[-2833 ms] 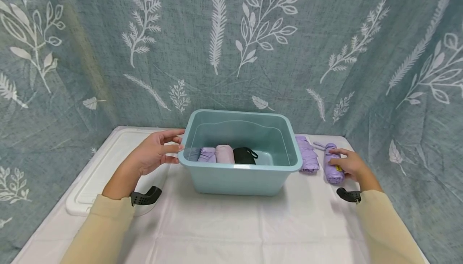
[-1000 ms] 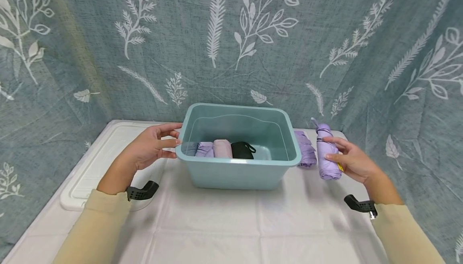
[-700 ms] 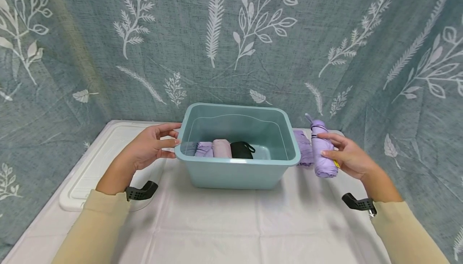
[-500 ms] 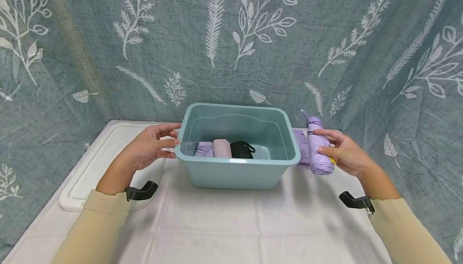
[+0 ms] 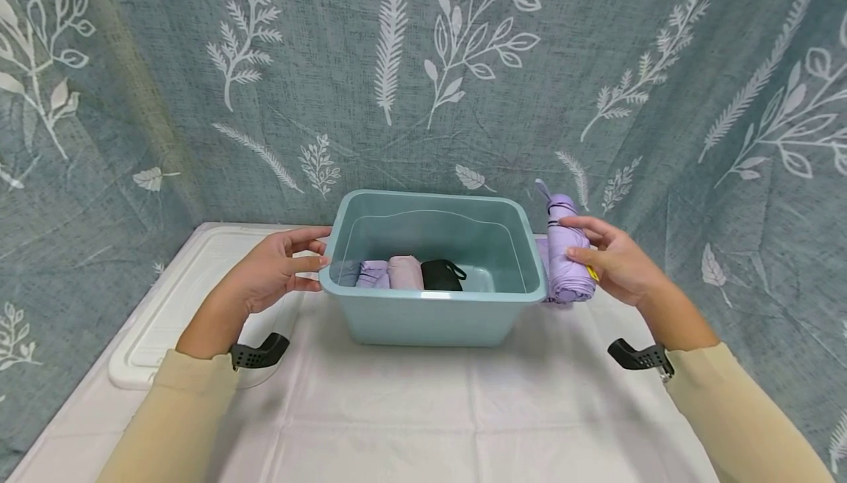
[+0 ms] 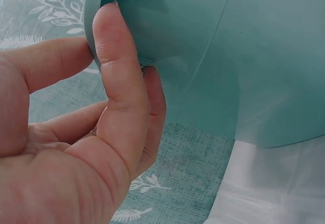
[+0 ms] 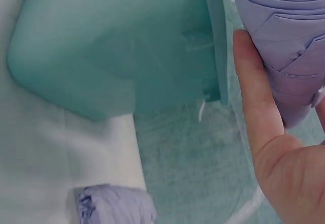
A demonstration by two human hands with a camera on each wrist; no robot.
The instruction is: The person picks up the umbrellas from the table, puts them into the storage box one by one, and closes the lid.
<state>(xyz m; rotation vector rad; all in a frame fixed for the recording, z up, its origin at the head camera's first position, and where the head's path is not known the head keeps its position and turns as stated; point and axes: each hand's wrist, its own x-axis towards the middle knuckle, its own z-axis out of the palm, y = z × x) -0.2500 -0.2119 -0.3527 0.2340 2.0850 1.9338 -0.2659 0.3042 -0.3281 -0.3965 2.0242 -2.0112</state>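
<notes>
My right hand (image 5: pixel 612 262) holds a rolled lavender folding umbrella (image 5: pixel 567 262) by its side, strap end up and slightly tilted. It hangs above the table just right of the teal plastic bin (image 5: pixel 430 321). In the right wrist view the umbrella's furled folds (image 7: pixel 284 26) lie against my thumb. My left hand (image 5: pixel 281 270) touches the bin's left rim from outside, fingers spread; in the left wrist view the thumb (image 6: pixel 119 56) lies against the outer wall under the rim. Inside the bin sit a lavender roll (image 5: pixel 373 274), a pink roll (image 5: pixel 406 272) and a black roll (image 5: pixel 442 275) with a loop.
A second lavender roll (image 7: pixel 117 203) lies on the table right of the bin, mostly behind the held umbrella in the head view. A white lid (image 5: pixel 165 306) lies flat at left. Leaf-patterned curtain (image 5: pixel 423 86) closes off the back and sides of the white-covered table (image 5: pixel 384 417).
My right hand has picked the lavender umbrella up from the table and carried it left and upward toward the bin's right rim. My left hand has stayed at the left rim.
</notes>
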